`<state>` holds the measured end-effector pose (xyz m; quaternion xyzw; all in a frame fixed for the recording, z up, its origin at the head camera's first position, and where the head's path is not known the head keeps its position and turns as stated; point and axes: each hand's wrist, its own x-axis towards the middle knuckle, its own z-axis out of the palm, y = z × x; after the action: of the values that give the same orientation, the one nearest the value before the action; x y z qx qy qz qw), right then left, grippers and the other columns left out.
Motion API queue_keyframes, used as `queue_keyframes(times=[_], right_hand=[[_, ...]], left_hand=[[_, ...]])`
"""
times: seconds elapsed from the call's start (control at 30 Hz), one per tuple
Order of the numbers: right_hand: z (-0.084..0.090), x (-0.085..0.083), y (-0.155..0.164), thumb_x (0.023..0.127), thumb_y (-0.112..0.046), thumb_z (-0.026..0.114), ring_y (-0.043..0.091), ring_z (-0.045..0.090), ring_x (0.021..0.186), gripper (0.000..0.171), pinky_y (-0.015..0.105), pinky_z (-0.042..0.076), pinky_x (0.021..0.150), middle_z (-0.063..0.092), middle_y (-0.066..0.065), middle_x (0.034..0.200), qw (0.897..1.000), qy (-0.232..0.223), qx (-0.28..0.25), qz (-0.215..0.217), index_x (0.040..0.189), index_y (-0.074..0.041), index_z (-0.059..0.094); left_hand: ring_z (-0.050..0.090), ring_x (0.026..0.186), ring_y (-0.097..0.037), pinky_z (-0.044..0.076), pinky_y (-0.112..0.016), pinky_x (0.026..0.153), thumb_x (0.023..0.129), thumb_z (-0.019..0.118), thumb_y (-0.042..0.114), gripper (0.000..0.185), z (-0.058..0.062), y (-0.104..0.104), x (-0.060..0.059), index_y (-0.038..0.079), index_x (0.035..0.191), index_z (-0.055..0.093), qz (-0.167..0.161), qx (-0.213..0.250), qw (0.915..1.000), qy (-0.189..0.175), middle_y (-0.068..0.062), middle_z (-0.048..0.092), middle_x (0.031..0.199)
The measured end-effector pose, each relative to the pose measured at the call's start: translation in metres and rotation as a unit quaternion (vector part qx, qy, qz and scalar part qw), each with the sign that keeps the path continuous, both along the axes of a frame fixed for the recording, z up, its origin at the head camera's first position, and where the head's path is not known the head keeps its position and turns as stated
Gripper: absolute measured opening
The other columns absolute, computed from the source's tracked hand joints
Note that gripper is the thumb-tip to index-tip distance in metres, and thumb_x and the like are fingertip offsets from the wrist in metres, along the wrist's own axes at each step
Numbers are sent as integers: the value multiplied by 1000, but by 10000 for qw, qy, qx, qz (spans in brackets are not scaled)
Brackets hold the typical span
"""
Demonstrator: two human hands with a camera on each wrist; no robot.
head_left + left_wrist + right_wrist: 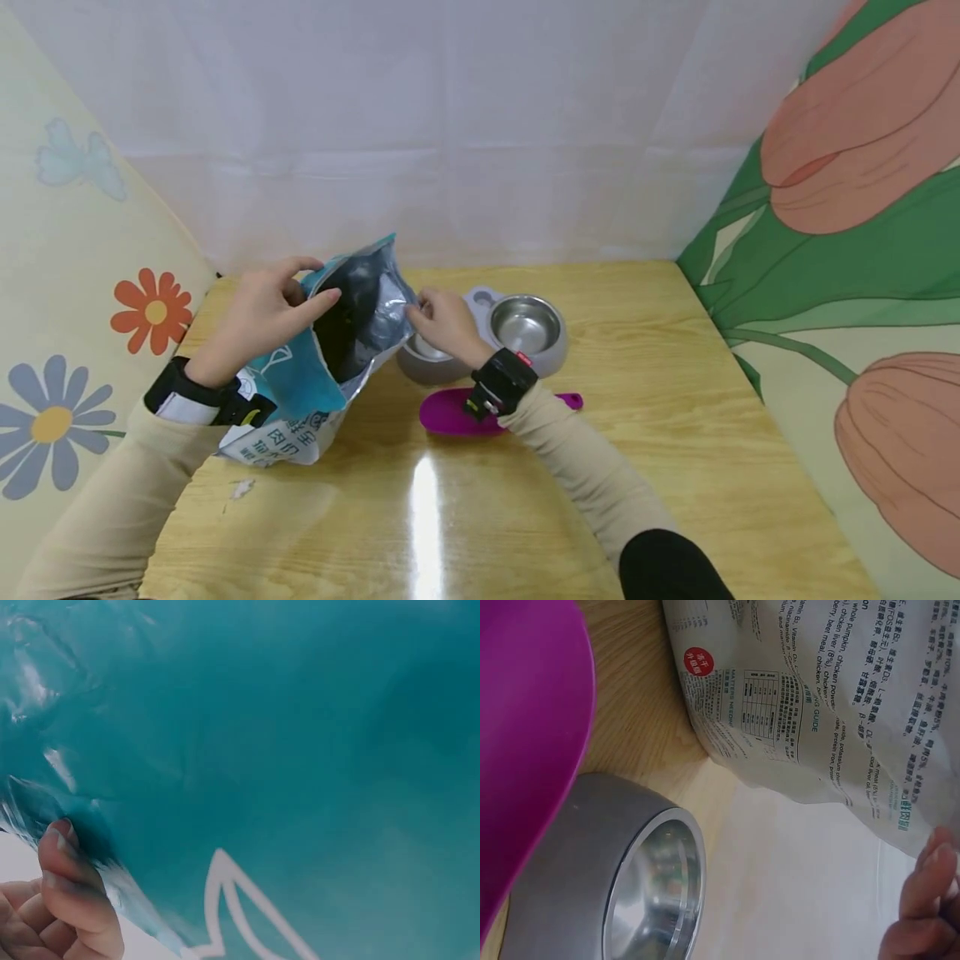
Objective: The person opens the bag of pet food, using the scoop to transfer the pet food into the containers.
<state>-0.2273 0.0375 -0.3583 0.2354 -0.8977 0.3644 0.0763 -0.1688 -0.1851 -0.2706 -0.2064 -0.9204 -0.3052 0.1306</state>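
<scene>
Head view: teal and silver foil pet-food bag (pixel 330 358) standing on the wooden table (pixel 675 433), mouth pulled open, left hand (pixel 258 312) and right hand (pixel 442 321) each pinching a lip; grey double bowl's steel cups (pixel 525 327) apparently unfilled, magenta plastic scoop (pixel 450 412) lying unused.
Left wrist view: fingers (pixel 71 881) pinching teal film (pixel 300 750).
Right wrist view: fingertips (pixel 926 892) at the bag's printed back (pixel 840 697); bowl (pixel 622 877) seemingly without food.

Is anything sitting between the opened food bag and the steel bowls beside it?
Nothing visible does. The bag, gripped at its mouth by the left hand and the right hand, stands right next to the double bowl. The purple scoop lies nearer the person, off that line.
</scene>
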Motion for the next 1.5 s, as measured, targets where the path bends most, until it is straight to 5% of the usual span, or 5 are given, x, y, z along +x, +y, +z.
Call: queue_keyframes(times=[0.33, 0.57, 1.13, 1.37, 1.5], right_hand=[[-2, 8, 19, 90, -24, 56, 12, 50, 52, 22, 24, 40, 52, 57, 1, 60, 9981, -150, -533, 261, 83, -4, 65], [-13, 18, 58, 86, -18, 60, 9, 46, 48, 16, 23, 38, 50, 53, -2, 57, 9990, 332, -41, 305, 77, -5, 63], [-55, 50, 155, 80, -13, 68, 6, 48, 53, 10, 22, 41, 50, 53, -6, 60, 9977, -104, 404, 541, 78, -6, 61], [-81, 58, 177, 67, -31, 79, 25, 56, 91, 42, 40, 45, 78, 60, 8, 99, 9803, 297, 1714, 938, 97, -5, 64], [-92, 60, 180, 64, -30, 81, 28, 54, 96, 50, 46, 43, 80, 58, 11, 105, 9714, 89, 2169, 960, 104, -5, 63]], left_hand=[[36, 40, -9, 28, -26, 38, 84, 64, 19, 41, 0, 2, -1, -4, 116, 53, 39, -102, 9999, -54, 0, 43, 50], [32, 38, -8, 26, -27, 38, 85, 64, 18, 40, -2, 1, 0, -3, 117, 52, -4, -67, 10000, -25, 1, 39, 49], [34, 39, -14, 26, -27, 38, 87, 62, 22, 35, -1, 0, 3, 1, 113, 54, 56, -89, 9999, 60, 1, 38, 49], [36, 40, -14, 28, -27, 38, 87, 62, 20, 35, -1, -1, 4, 1, 115, 53, 129, -2, 9999, -64, 0, 41, 50], [36, 40, -15, 28, -27, 38, 87, 62, 22, 36, -1, -2, 4, 2, 115, 53, 196, -30, 9998, -44, 0, 40, 49]])
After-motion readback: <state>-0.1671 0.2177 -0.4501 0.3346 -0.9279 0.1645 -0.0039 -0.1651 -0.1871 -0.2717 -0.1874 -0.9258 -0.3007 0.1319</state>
